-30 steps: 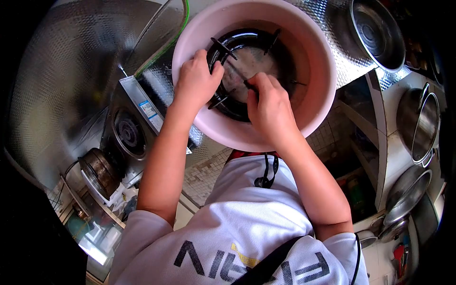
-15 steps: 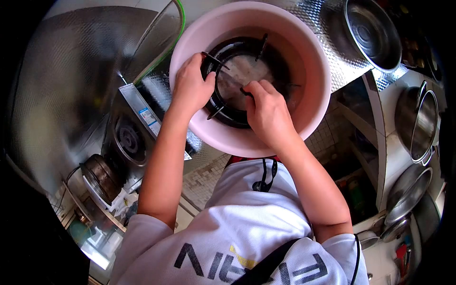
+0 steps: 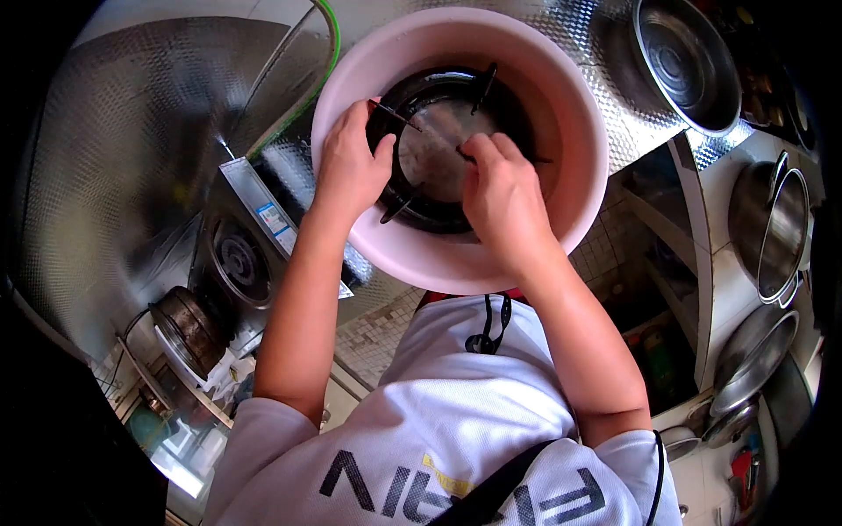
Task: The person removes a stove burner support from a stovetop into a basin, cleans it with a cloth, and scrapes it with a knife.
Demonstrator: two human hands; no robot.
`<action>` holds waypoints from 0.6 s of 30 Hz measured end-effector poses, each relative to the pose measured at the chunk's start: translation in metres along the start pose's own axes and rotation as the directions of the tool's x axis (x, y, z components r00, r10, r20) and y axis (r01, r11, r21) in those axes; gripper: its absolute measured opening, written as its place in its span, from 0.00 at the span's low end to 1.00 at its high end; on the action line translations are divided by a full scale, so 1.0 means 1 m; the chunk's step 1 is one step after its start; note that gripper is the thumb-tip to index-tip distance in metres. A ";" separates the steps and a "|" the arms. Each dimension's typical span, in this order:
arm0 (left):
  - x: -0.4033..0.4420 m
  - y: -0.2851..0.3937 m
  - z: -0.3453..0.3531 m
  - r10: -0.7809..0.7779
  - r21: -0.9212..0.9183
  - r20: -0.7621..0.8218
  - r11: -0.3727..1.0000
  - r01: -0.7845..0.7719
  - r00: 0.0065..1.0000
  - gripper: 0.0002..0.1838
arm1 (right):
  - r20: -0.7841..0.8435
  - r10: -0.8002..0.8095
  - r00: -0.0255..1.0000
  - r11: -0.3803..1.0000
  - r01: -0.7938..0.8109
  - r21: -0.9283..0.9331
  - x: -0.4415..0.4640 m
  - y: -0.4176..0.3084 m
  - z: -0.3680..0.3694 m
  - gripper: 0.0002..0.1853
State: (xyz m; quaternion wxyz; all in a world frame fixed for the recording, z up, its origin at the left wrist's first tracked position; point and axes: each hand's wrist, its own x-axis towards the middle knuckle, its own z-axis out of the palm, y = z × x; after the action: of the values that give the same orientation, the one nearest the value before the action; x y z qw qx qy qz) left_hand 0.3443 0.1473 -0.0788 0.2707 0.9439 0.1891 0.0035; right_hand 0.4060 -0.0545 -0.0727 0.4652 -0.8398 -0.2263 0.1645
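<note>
A black ring-shaped stove grate [image 3: 430,217] with upright prongs lies in the pink basin [image 3: 574,175], partly in cloudy water. My left hand [image 3: 353,167] grips the grate's left side beside one prong, with the thumb toward the inside of the ring. Over the grate's lower right part, my right hand [image 3: 504,193] is closed in a pinch. A small dark thing [image 3: 464,155] shows at its fingertips, too hidden to name. That hand and wrist cover part of the ring.
A gas stove [image 3: 237,254] stands at the left, with a dark pot [image 3: 189,329] below it. A metal pan [image 3: 688,66] sits on the foil-covered counter at upper right. Several pots and lids, including a steel pot [image 3: 772,232], line the right side. A green-edged glass panel [image 3: 298,105] leans left of the basin.
My right hand has moved slightly up and to the right over the grate, with the dark thing still at its fingertips. My left hand keeps its grip.
</note>
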 end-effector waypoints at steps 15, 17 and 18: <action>0.000 0.004 -0.004 -0.002 -0.008 -0.007 1.000 0.002 1.000 0.24 | 0.037 -0.039 0.999 0.997 0.041 -0.060 0.004 -0.007 -0.007 0.08; 0.000 0.001 -0.002 0.013 -0.018 -0.008 1.000 -0.013 1.000 0.24 | 0.062 -0.096 0.993 0.994 0.099 -0.047 0.001 -0.005 -0.005 0.08; 0.000 0.001 -0.002 0.011 -0.019 -0.005 1.000 -0.011 1.000 0.25 | 0.053 -0.098 0.994 0.991 0.103 -0.080 0.002 -0.006 -0.007 0.08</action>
State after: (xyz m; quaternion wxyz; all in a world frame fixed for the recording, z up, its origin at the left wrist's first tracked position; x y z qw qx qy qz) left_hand 0.3449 0.1472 -0.0767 0.2794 0.9422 0.1844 0.0090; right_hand 0.4102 -0.0559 -0.0643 0.4319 -0.8417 -0.2862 0.1516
